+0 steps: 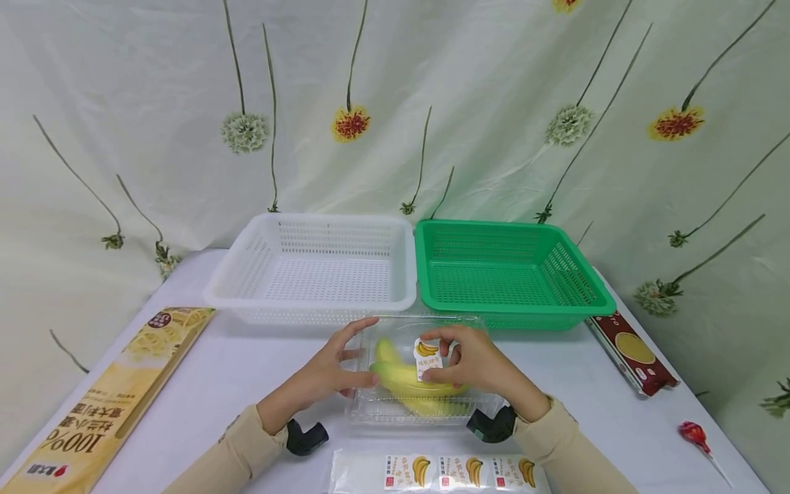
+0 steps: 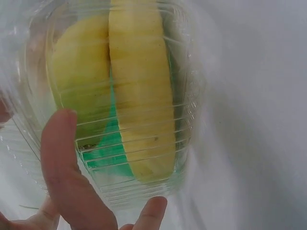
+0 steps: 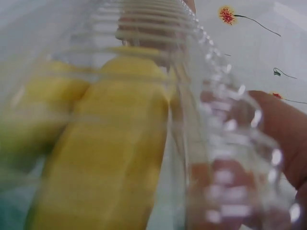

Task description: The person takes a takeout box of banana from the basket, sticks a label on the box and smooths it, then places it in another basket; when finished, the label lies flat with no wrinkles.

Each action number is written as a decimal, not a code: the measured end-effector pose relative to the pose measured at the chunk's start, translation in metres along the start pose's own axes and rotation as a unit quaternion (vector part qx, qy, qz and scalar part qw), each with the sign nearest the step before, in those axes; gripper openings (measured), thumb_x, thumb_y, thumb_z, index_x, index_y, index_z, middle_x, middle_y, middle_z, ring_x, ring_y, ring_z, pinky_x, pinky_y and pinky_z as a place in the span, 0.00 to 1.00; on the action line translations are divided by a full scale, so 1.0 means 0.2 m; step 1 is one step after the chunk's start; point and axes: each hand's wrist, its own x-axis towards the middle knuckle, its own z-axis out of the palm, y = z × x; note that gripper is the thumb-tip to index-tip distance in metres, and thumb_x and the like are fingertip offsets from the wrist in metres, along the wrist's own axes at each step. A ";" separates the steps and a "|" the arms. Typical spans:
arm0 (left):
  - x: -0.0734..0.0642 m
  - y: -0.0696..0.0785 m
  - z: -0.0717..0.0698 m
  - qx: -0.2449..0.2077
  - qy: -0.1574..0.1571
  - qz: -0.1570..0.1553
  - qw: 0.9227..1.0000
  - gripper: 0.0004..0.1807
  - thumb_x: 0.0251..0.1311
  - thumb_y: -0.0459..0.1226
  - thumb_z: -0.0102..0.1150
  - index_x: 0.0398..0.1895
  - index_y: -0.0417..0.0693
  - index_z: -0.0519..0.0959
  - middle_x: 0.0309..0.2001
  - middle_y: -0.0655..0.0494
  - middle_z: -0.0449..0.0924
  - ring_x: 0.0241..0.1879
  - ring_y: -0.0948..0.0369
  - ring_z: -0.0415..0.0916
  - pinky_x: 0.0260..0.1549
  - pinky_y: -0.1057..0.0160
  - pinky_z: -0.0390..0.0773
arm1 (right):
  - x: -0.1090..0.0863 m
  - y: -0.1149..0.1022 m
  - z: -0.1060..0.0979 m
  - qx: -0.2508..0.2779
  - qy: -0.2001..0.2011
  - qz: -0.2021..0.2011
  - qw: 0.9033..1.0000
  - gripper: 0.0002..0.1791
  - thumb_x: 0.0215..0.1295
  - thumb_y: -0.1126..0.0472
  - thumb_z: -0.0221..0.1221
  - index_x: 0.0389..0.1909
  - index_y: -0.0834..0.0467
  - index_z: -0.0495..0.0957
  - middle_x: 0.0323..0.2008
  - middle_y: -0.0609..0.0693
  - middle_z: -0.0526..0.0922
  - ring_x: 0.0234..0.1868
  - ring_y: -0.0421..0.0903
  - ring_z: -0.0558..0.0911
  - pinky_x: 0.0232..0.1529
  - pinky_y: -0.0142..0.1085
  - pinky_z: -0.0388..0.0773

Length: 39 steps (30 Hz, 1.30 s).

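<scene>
A clear plastic box [image 1: 401, 413] with bananas [image 1: 410, 384] inside stands at the middle of the table. My left hand [image 1: 324, 374] grips the box's left end, thumb on the near part and forefinger stretched to the far edge. In the left wrist view its fingers [image 2: 64, 163] lie against the ribbed plastic. My right hand [image 1: 478, 357] pinches a white banana-print sticker [image 1: 427, 359] between thumb and forefinger, over the top of the box. Through the ribbed wall, the right wrist view shows a banana [image 3: 108, 143] up close; the sticker is hidden there.
Behind the box stand a white basket [image 1: 311, 304] and a green basket [image 1: 518, 309]. A sheet of banana stickers [image 1: 358, 473] lies in front. To the left is a pasta packet [image 1: 117, 391]; to the right are a dark red packet [image 1: 636, 353] and a lollipop [image 1: 693, 433].
</scene>
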 end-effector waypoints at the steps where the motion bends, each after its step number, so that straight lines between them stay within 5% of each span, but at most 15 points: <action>1: 0.00 0.00 0.00 0.000 -0.001 0.001 1.000 0.54 0.57 0.34 0.78 0.86 0.57 0.60 0.86 0.39 0.40 0.78 0.26 0.54 0.32 0.53 0.84 | 0.00 0.00 0.00 0.005 -0.001 -0.002 1.000 0.31 0.62 0.65 0.78 0.64 0.68 0.81 0.35 0.51 0.75 0.19 0.40 0.75 0.22 0.37 0.81; 9: 0.01 -0.01 0.00 -0.001 -0.003 -0.001 1.000 0.54 0.58 0.34 0.78 0.86 0.57 0.59 0.86 0.37 0.39 0.78 0.27 0.54 0.32 0.53 0.84 | -0.04 -0.04 -0.06 0.064 -0.041 -0.004 0.997 0.30 0.69 0.65 0.72 0.68 0.70 0.77 0.43 0.55 0.77 0.30 0.43 0.80 0.27 0.37 0.83; 17: -0.01 0.00 0.01 0.007 -0.007 -0.002 1.000 0.55 0.59 0.35 0.77 0.87 0.58 0.56 0.85 0.28 0.41 0.79 0.27 0.53 0.33 0.54 0.83 | -0.14 -0.02 -0.29 0.089 -0.096 -0.060 0.990 0.25 0.78 0.64 0.63 0.70 0.70 0.75 0.51 0.67 0.79 0.41 0.47 0.83 0.37 0.43 0.87; 22: -0.02 0.00 0.01 0.009 -0.010 0.003 1.000 0.55 0.59 0.34 0.76 0.87 0.57 0.55 0.84 0.25 0.41 0.79 0.26 0.52 0.31 0.53 0.82 | -0.22 0.04 -0.47 0.106 -0.097 -0.099 0.985 0.23 0.80 0.68 0.58 0.72 0.54 0.78 0.53 0.61 0.82 0.44 0.50 0.84 0.42 0.44 0.88; 26: -0.01 -0.01 0.02 0.003 -0.010 -0.004 1.000 0.55 0.59 0.35 0.76 0.87 0.58 0.55 0.84 0.27 0.42 0.79 0.27 0.52 0.31 0.54 0.83 | -0.27 0.10 -0.60 0.132 -0.055 -0.115 0.983 0.27 0.82 0.73 0.51 0.71 0.45 0.79 0.53 0.50 0.85 0.44 0.49 0.85 0.43 0.42 0.87; 32: -0.01 -0.02 0.02 -0.005 -0.012 0.002 1.000 0.55 0.60 0.34 0.76 0.87 0.57 0.55 0.84 0.26 0.41 0.79 0.25 0.51 0.30 0.53 0.83 | -0.36 0.19 -0.74 0.187 0.051 -0.112 0.975 0.27 0.84 0.74 0.45 0.69 0.48 0.80 0.51 0.46 0.86 0.43 0.44 0.85 0.42 0.37 0.85; 39: 0.01 -0.02 0.01 -0.005 -0.011 0.003 1.000 0.55 0.60 0.34 0.76 0.87 0.57 0.55 0.84 0.27 0.41 0.79 0.26 0.52 0.31 0.54 0.83 | -0.43 0.33 -0.83 0.235 0.243 -0.039 0.940 0.16 0.85 0.66 0.53 0.59 0.46 0.84 0.46 0.44 0.85 0.41 0.41 0.83 0.43 0.32 0.84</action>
